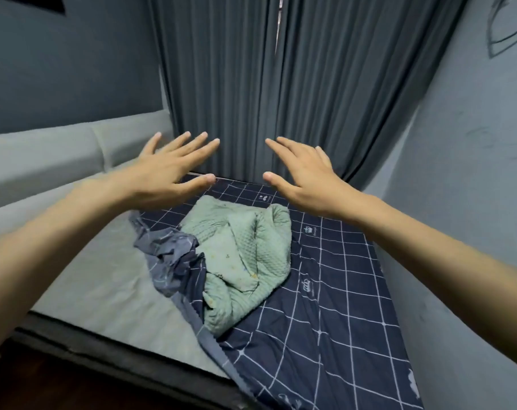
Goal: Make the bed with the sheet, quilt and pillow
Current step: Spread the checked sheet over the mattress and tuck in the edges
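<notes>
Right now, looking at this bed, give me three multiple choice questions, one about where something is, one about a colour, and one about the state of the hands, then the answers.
1. Where does the green quilt lie?
A. Crumpled in the middle of the bed
B. On the floor
C. Hung on the curtain

2. What colour is the checked sheet?
A. Red
B. Dark navy with white lines
C. Yellow

3. What are the left hand and right hand doing?
A. Both gripping the quilt
B. One pinching the sheet
C. Both raised, fingers spread, holding nothing

Answers: 1 A, the quilt is bunched partly on the sheet beside the bare mattress. 2 B, white grid lines cross dark navy cloth. 3 C, both hands hover above the bed with open fingers.
</notes>
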